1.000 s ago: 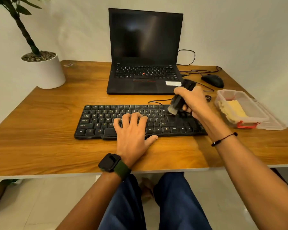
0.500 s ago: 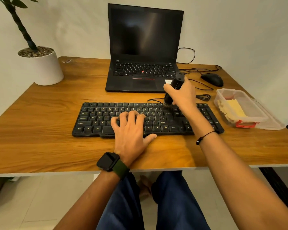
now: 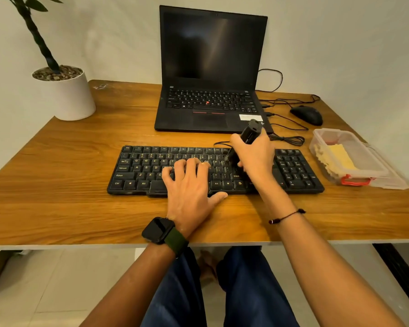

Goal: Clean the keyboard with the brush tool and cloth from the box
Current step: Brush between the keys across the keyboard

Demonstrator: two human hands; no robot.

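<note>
A black keyboard (image 3: 151, 168) lies across the wooden desk in front of me. My left hand (image 3: 191, 187) rests flat on its middle keys, fingers spread. My right hand (image 3: 255, 156) grips a black brush tool (image 3: 250, 135), tilted, with its bristle end down on the keys right of centre. A clear plastic box (image 3: 373, 171) with red clips stands at the right, and a yellow cloth (image 3: 340, 156) lies inside it.
An open black laptop (image 3: 210, 74) stands behind the keyboard. A black mouse (image 3: 307, 114) and loose cables (image 3: 288, 138) lie at the back right. A white plant pot (image 3: 69, 95) sits at the back left. The box's lid lies beside the box.
The brush tool in my right hand has moved left along the keys toward the upper rows. My left hand has stayed on the keyboard.
</note>
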